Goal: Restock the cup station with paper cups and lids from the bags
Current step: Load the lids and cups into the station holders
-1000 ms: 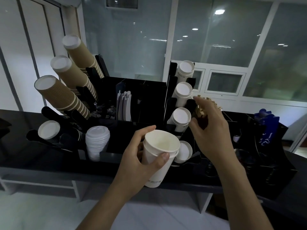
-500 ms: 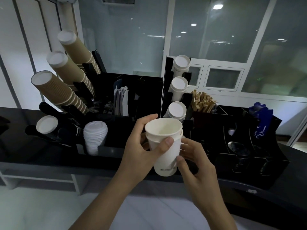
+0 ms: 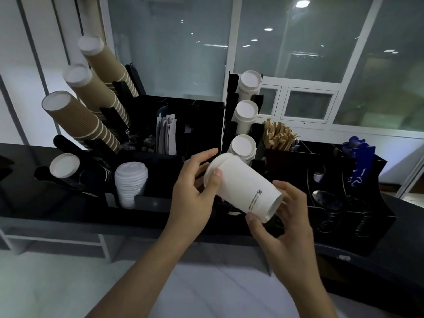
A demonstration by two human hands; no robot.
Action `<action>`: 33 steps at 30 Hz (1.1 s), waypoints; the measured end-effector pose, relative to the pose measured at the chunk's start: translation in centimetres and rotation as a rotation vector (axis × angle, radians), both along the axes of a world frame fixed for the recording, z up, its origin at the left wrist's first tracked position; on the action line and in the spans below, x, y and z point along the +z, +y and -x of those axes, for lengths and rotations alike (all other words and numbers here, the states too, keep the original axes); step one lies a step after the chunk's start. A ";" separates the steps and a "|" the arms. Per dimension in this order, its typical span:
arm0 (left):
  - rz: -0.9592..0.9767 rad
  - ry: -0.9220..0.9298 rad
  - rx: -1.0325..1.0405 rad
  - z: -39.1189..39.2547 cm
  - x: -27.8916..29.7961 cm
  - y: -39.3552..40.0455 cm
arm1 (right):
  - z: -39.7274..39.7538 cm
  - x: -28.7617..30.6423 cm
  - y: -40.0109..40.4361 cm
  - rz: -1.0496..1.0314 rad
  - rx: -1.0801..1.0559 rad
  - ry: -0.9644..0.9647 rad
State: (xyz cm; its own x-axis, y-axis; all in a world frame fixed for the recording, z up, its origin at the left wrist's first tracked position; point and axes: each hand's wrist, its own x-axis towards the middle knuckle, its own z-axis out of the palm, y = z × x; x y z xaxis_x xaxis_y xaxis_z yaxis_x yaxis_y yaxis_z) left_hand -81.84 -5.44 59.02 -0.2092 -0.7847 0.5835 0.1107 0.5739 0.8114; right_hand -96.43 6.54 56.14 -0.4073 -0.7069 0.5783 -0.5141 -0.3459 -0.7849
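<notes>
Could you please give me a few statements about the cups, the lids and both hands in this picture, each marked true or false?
1. Both hands hold the white paper cups. True.
2. The held cups stand upright. False: they lie tilted, the rim end in the left hand and the base end in the right hand.
3. The stack of white lids sits left of the left hand. True.
4. The brown ribbed cup stacks are on the right of the station. False: they are on its left.

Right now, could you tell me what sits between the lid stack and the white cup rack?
In the head view, between the lid stack and the white cup rack come black organizer compartments, one holding upright sleeves.
</notes>
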 end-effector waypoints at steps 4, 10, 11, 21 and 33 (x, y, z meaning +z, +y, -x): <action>0.113 -0.100 0.007 0.6 -0.3 -0.4 | 0.5 1.0 -0.2 0.080 -0.050 -0.009; 0.119 -0.319 -0.013 1.0 -0.6 -0.3 | 1.2 2.5 -0.8 0.115 -0.111 0.138; 0.112 -0.353 -0.016 0.9 -0.7 -0.3 | 1.3 2.8 -0.9 0.108 -0.118 0.170; 0.131 -0.498 0.024 0.6 -1.8 -0.8 | 2.0 3.0 -3.6 -0.105 -0.134 0.419; 0.218 -0.610 0.039 0.8 -3.4 -0.9 | 3.6 -0.4 -6.3 -0.219 -0.151 0.433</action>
State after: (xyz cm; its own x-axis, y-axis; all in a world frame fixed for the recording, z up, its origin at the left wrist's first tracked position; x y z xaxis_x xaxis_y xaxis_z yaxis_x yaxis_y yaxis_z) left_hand -82.68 -6.35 55.63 -0.5273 -0.6752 0.5158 -0.3574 0.7270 0.5863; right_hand -100.06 0.26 55.72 -0.2700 -0.7824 0.5613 -0.8402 -0.0933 -0.5342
